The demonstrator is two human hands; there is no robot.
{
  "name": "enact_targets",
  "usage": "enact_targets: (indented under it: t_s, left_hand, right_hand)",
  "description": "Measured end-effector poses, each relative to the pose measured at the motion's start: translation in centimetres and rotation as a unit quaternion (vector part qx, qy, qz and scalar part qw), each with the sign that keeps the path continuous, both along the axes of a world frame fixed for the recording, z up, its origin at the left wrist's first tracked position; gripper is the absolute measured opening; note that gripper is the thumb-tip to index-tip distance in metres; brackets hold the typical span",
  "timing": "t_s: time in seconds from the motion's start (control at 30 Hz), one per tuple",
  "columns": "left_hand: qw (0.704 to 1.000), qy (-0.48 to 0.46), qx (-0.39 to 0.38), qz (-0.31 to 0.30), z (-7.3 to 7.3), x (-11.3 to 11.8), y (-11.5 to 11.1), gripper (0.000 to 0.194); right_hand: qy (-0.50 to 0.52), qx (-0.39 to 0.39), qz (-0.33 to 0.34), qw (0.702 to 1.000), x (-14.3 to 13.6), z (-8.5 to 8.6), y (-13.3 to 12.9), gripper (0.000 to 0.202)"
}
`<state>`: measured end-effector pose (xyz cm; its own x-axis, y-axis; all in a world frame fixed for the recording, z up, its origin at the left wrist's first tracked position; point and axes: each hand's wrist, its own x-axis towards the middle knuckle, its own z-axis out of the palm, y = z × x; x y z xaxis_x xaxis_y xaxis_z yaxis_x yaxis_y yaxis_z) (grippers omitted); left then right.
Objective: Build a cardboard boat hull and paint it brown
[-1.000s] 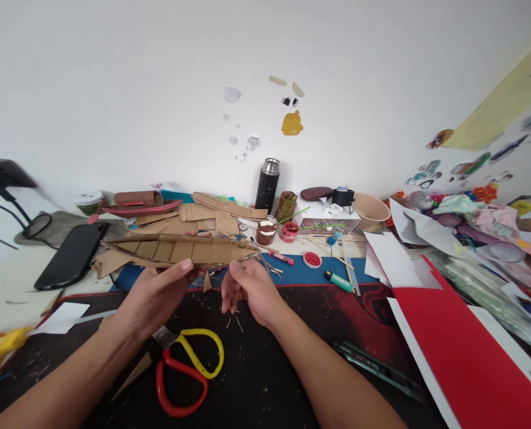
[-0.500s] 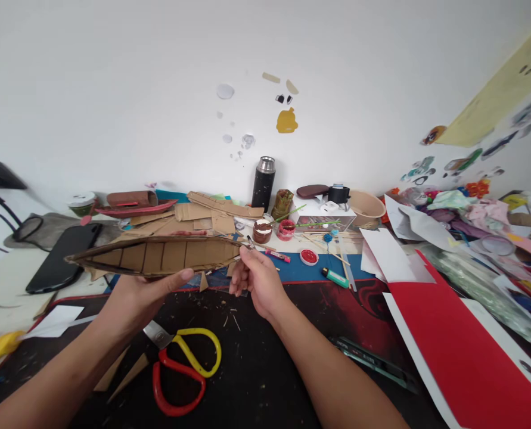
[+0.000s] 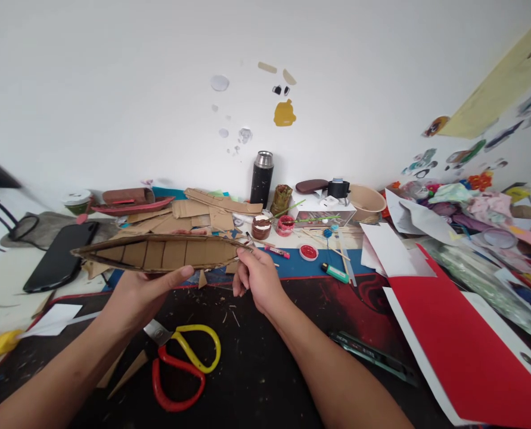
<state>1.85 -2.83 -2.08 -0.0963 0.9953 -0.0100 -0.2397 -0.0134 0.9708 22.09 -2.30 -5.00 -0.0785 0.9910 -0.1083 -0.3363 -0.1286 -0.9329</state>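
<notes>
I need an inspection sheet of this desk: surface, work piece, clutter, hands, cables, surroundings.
Surface: black mat, thin loose bits on it; blue mat behind.
Work piece: cardboard boat shape, hollow side visible, held above the desk.
Clutter: scissors on the black mat, tips hidden; phone, cardboard pieces, open brown jar.
Hands: left hand supports the boat shape; right hand pinches its right tip.
Cables: dark cables at far left, ends not fully visible.
Surroundings: white wall with stickers; black flask upright before it.
</notes>
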Motion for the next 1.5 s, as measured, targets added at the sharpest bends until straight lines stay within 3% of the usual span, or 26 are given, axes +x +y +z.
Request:
enact_targets:
  t_s: [0.17, 0.43, 0.7, 0.87, 1.07, 1.3, 1.5]
  left_hand:
    - [1.0, 0.014, -0.013, -0.019, 0.9, 0.6, 0.1, 0.06]
    - [0.998, -0.019, -0.004, -0.056, 1.3, 0.6, 0.6, 0.068]
    - [0.995, 0.0, -0.013, -0.095, 0.4, 0.6, 0.4, 0.049]
    - [0.997, -0.039, -0.002, -0.071, 0.4, 0.6, 0.6, 0.033]
    - [0.992, -0.117, -0.011, -0.048, 0.4, 0.6, 0.9, 0.038]
    - [0.99, -0.127, -0.036, -0.056, -0.1, 0.4, 1.1, 0.046]
    - [0.989, -0.137, -0.018, -0.05, 0.0, 0.6, 1.1, 0.04]
  right_hand:
    - [0.013, -0.011, -0.01, 1.0, 0.0, -0.1, 0.2, 0.05]
    - [0.037, -0.007, 0.046, 0.998, -0.1, -0.3, 0.0, 0.055]
    - [0.023, -0.015, -0.012, 1.0, -0.1, -0.8, 0.3, 0.048]
    - [0.032, -0.008, 0.039, 0.999, 0.0, -0.6, 0.1, 0.056]
    - [0.05, 0.019, 0.096, 0.994, 0.1, -0.1, -0.2, 0.066]
    - [0.043, 0.035, 0.069, 0.996, 0.3, 0.2, -0.1, 0.062]
    - [0.029, 0.029, 0.053, 0.998, 0.2, 0.0, -0.2, 0.06]
